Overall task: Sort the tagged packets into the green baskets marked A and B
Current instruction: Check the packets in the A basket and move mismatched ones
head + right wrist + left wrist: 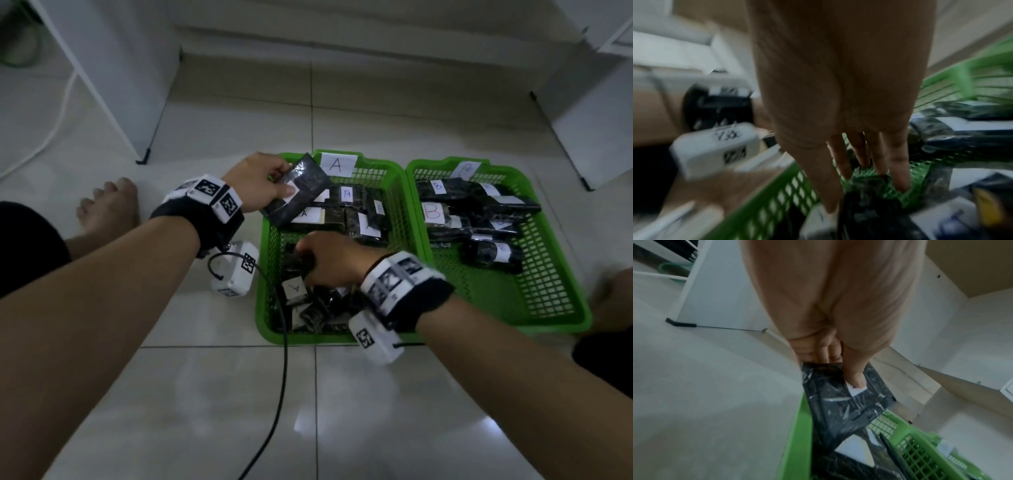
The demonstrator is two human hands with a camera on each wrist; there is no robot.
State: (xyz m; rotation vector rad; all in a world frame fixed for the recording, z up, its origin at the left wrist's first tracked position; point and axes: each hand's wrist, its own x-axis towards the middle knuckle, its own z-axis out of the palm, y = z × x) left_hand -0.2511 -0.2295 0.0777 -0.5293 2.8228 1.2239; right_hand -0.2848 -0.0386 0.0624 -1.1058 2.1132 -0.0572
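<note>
Two green baskets stand side by side on the tiled floor: basket A (263,274) on the left, basket B (555,240) on the right. Each has a paper label on its far wall. My left hand (286,180) pinches a dark packet (305,192) with a white tag, thumb on the tag, over basket A's far left corner; the left wrist view shows this left hand (840,369) and packet (838,408) above the rim. My right hand (305,255) reaches into a mixed pile in basket A's near half, where the thumb and fingers of that right hand (865,193) straddle a dark packet (869,216). That view is blurred.
Packets tagged A (347,193) lie in a row at basket A's far end; packets tagged B (433,212) lie in basket B. A black cable (282,342) crosses basket A's near left corner. A bare foot (109,205) rests to the left. White furniture (144,159) stands behind.
</note>
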